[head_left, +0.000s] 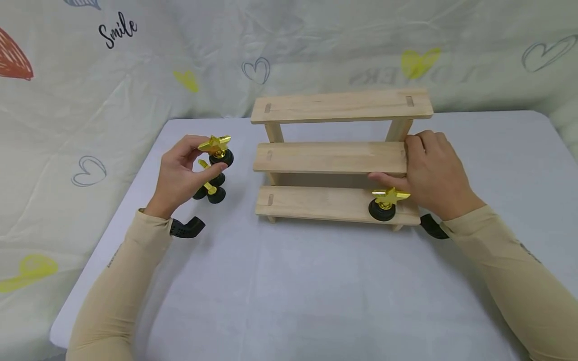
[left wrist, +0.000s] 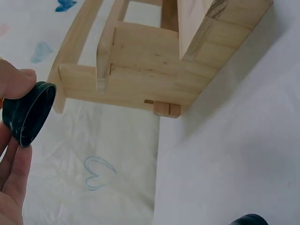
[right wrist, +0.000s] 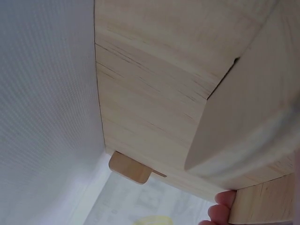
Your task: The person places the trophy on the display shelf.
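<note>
Trophies [head_left: 219, 151]: 1 L hand [head_left: 178, 173], 1 rack [head_left: 329, 156], 3+ tbl [head_left: 307, 291].

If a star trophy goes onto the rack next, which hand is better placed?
Likely the left hand: it holds a star trophy to the left of the wooden rack, whereas the right hand holds the rack's right end.

Gap below top shelf [head_left: 341, 107], between posts [head_left: 274, 132]
</note>
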`<control>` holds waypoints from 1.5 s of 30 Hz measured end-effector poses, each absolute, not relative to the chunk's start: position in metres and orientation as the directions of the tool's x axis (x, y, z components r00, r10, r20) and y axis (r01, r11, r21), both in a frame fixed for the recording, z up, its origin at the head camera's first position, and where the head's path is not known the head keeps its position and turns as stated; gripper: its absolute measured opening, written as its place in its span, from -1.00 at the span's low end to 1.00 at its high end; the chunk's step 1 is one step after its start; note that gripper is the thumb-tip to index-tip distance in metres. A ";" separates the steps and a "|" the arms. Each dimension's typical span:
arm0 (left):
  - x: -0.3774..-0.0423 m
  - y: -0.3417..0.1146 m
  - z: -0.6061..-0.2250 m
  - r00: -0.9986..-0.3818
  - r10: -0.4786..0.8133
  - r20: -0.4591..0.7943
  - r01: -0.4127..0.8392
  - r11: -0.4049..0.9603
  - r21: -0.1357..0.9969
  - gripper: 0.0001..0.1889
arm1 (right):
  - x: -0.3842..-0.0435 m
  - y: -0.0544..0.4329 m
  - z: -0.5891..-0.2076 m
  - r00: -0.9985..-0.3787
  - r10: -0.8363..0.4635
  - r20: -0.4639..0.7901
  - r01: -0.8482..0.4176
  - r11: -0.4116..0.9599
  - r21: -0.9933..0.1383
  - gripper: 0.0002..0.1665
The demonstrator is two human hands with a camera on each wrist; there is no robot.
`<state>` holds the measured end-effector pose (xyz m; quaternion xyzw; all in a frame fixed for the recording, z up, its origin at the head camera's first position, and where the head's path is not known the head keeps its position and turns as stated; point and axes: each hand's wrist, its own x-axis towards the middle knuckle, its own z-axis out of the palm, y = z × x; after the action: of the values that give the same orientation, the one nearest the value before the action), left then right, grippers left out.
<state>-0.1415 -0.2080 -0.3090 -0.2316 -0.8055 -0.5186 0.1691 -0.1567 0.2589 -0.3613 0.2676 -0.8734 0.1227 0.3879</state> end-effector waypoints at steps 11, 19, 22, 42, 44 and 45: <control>-0.137 -0.189 -0.309 -0.814 0.262 0.518 0.578 0.293 0.762 -0.51 | -0.154 0.261 -0.357 -0.555 -0.434 0.710 -0.549 0.832 0.079 0.23; -0.134 -0.180 -0.313 -0.811 0.297 0.505 0.579 0.273 0.769 -0.49 | -0.154 0.259 -0.355 -0.513 -0.447 0.733 -0.528 0.838 0.141 0.23; -0.133 -0.177 -0.316 -0.808 0.307 0.502 0.579 0.264 0.771 -0.49 | -0.153 0.258 -0.354 -0.496 -0.460 0.736 -0.527 0.834 0.165 0.21; -0.126 -0.146 -0.336 -0.810 0.374 0.452 0.537 0.164 0.828 -0.45 | -0.154 0.260 -0.353 -0.523 -0.454 0.721 -0.520 0.840 0.152 0.20; -0.126 -0.145 -0.338 -0.797 0.379 0.469 0.552 0.143 0.822 -0.45 | -0.154 0.260 -0.353 -0.522 -0.458 0.720 -0.525 0.837 0.152 0.19; -0.125 -0.144 -0.339 -0.790 0.385 0.477 0.559 0.133 0.818 -0.45 | -0.154 0.261 -0.353 -0.523 -0.460 0.718 -0.524 0.837 0.155 0.19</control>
<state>-0.1254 -0.1439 -0.3385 -0.3151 -0.7490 -0.5779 0.0754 -0.1542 0.2609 -0.3531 0.2822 -0.8717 0.0403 0.3985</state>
